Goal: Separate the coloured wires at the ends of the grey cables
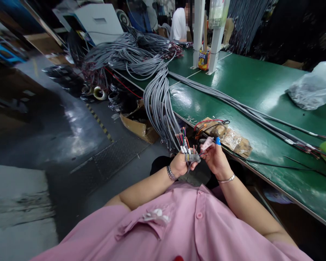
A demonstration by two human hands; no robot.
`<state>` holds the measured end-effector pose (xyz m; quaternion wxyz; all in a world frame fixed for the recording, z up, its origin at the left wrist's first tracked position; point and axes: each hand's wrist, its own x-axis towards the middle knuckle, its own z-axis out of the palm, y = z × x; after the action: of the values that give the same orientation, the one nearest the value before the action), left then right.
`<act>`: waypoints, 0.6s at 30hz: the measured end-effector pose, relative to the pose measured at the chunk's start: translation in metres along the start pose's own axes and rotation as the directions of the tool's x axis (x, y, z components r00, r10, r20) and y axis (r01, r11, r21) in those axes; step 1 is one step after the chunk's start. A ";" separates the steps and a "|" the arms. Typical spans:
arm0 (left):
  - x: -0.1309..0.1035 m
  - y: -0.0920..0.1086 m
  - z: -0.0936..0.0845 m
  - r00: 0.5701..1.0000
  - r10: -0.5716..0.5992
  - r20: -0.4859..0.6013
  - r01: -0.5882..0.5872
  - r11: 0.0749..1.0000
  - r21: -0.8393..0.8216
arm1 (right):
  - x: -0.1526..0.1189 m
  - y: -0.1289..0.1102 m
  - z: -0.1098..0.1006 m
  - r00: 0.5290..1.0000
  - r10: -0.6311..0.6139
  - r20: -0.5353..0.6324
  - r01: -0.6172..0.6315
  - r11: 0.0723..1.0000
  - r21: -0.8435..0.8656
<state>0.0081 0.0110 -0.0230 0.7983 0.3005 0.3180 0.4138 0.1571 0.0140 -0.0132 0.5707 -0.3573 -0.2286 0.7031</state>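
Low over my lap, my left hand [181, 163] is closed around the ends of several grey cables [163, 105]. Coloured wires [182, 137] fan out above its fingers, with white sleeves just below them. A grey finger cover [192, 157] is on one of its fingers. My right hand [216, 157] is just beside it, thumb and fingers pinched at thin red and dark wires [203, 154]. Blue tape [217, 140] wraps one right fingertip, and a pale pinkish cover is on another digit. What exactly lies between the right fingertips is too small to make out.
A tape-wrapped wooden block [235, 141] with a clamped tool sits at the edge of the green table [247, 79]. More grey cables [220, 94] stretch across it. A plastic bag [313, 87] lies at right. A cardboard box [139, 127] stands on the floor. A person [178, 23] is behind.
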 end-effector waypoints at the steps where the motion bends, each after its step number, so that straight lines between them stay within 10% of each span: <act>1: -0.002 0.000 0.000 1.000 0.009 -0.002 -0.009 1.000 -0.001 | 0.000 0.000 -0.002 1.000 0.012 0.006 -0.012 1.000 0.002; 18: -0.029 -0.005 0.010 0.973 0.158 -0.166 -0.146 0.986 0.083 | -0.016 -0.012 -0.007 0.993 0.087 0.079 -0.077 0.989 -0.123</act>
<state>0.0046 -0.0186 -0.0125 0.7227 0.3149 0.3761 0.4869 0.1718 0.0011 -0.0050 0.5085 -0.3700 -0.2792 0.7256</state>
